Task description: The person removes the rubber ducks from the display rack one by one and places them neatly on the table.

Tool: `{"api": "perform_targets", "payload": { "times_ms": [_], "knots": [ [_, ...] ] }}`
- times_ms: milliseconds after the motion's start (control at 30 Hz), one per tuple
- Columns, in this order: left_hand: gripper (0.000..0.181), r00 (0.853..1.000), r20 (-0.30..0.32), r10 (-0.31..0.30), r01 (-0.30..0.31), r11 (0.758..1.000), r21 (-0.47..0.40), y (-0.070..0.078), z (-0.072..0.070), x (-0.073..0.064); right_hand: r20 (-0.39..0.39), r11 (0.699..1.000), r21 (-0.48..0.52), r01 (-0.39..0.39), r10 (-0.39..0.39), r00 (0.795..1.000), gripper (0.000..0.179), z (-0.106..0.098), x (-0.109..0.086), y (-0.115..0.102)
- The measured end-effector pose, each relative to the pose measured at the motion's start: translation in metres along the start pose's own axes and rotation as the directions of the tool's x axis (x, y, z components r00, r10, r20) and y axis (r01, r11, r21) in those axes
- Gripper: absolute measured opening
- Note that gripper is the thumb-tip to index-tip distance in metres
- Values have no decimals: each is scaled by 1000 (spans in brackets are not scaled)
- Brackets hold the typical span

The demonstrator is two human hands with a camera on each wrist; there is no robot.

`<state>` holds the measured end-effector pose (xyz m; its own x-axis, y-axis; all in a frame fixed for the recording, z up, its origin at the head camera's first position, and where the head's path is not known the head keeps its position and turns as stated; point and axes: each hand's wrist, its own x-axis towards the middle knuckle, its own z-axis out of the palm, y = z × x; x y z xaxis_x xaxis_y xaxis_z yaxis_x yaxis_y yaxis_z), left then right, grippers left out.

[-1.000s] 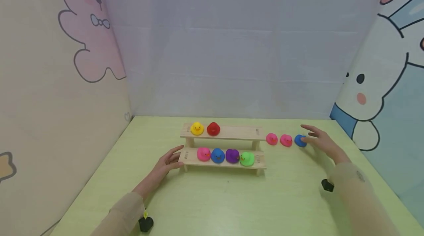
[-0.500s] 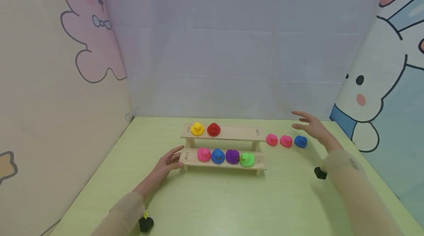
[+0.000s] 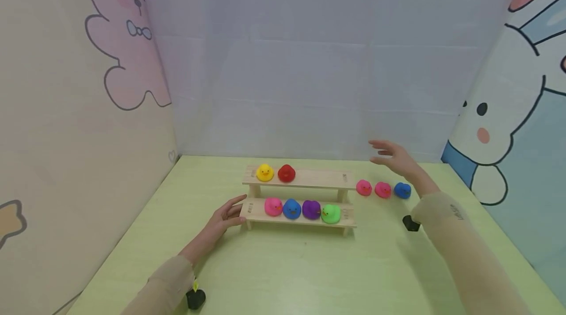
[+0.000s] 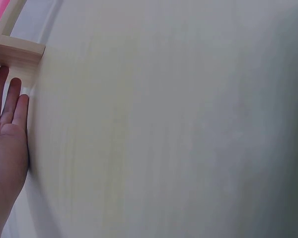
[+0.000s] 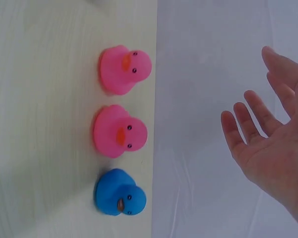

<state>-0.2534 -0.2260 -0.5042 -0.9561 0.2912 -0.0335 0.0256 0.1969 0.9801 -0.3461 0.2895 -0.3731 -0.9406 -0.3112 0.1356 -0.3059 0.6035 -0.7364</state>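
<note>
My left hand (image 3: 218,221) lies at the left end of a two-tier wooden shelf (image 3: 300,222), thumb near its front edge. In the left wrist view the fingers (image 4: 11,101) of that hand look fairly straight beside the shelf's end. Raised above the back right of the table, my right hand (image 3: 398,160) holds nothing, fingers loosely spread. Below it stand two pink rubber ducks (image 5: 111,130) and a blue rubber duck (image 5: 114,192) in a row. On the upper tier sit a yellow duck (image 3: 265,173) and a red duck (image 3: 286,174).
Along the lower tier are a pink duck (image 3: 273,207), a blue duck (image 3: 292,209), a purple duck (image 3: 311,210) and a green duck (image 3: 331,214). The pale green table (image 3: 274,271) meets a white cloth backdrop (image 3: 283,84). Printed walls flank both sides.
My right hand has left the blue duck at the end of the row, rising and moving left. That duck stays on the table. My left hand keeps its place at the shelf.
</note>
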Motion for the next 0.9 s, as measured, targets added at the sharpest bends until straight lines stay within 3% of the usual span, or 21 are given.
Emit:
{"api": "perform_targets", "payload": {
  "times_ms": [533, 900],
  "knots": [
    [64, 1000, 8, 3, -3, 1000, -16, 0, 0, 0, -26, 989, 137, 57, -54, 998, 55, 51, 23, -58],
    [64, 1000, 10, 9, -8, 1000, -20, 2, 0, -1, -5, 965, 239, 106, -108, 994, 53, 90, 32, -88]
  ]
}}
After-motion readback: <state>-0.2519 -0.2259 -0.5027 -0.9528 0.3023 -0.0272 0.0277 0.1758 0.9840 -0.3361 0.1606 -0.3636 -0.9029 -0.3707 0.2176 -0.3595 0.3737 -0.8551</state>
